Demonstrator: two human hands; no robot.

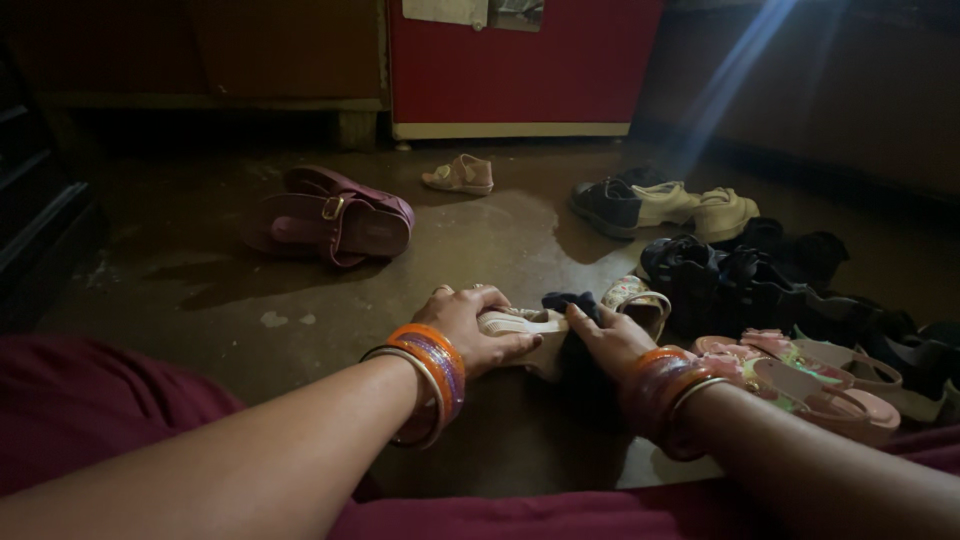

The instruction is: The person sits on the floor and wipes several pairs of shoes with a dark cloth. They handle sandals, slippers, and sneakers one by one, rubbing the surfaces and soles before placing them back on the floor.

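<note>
Left hand [470,325] grips a cream sandal [525,325]; right hand [612,340] clutches a dark shoe [572,305] touching that sandal on the floor [480,235].

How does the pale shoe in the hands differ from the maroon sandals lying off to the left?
The pale shoe is small and cream; the maroon sandals are larger and dark purple-red. The shoe is held by the left hand and touched by the right hand; the sandals lie untouched, farther off. The sandals show a metal buckle; none shows on the shoe. Both are on the bare floor.
</note>
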